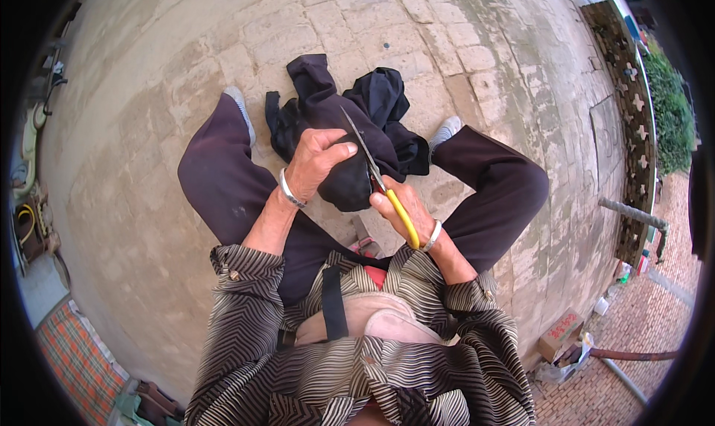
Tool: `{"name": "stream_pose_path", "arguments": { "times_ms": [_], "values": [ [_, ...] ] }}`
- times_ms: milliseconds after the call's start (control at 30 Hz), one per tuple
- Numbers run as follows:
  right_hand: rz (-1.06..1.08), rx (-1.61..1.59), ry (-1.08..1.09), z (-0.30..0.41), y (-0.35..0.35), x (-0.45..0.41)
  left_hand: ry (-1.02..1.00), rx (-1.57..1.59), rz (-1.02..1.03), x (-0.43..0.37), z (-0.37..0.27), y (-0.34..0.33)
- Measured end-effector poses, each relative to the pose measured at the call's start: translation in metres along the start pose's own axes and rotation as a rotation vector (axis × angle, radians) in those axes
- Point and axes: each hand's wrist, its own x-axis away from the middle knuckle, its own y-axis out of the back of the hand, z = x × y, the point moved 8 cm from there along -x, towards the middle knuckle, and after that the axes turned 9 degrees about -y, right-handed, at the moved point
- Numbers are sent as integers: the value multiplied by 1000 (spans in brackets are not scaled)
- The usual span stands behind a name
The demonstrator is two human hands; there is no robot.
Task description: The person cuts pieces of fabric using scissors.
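Observation:
Between my knees lies a dark garment (329, 113), crumpled on the paving, with black folds on its right side. My left hand (315, 160) pinches a piece of it, the black cloth (347, 183), between thumb and fingers. A pair of scissors (401, 216) with yellow handles is in my right hand (410, 205). Their metal blades point up and away, across the cloth's right edge, and look almost together. Whether the blades have fabric between them is hard to tell. My right thumb lies close to the cloth's lower right edge.
Worn stone paving (391, 12) surrounds my bent legs. A low pierced wall (631, 119) stands right, with green plants (670, 107) behind it. A cardboard box (561, 334) sits lower right. Plaid cloth (81, 353) lies lower left. A small stool-like object (366, 241) is partly hidden below my hands.

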Motion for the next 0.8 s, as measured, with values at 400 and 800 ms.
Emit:
{"name": "stream_pose_path", "arguments": {
  "times_ms": [400, 800],
  "values": [
    [179, -106, 86, 9, -5, 6, -101, -60, -118, -3, -8, 6],
    [28, -88, 111, 5, -3, -1, -93, -81, -84, -1, -7, 1]
  ]
}}
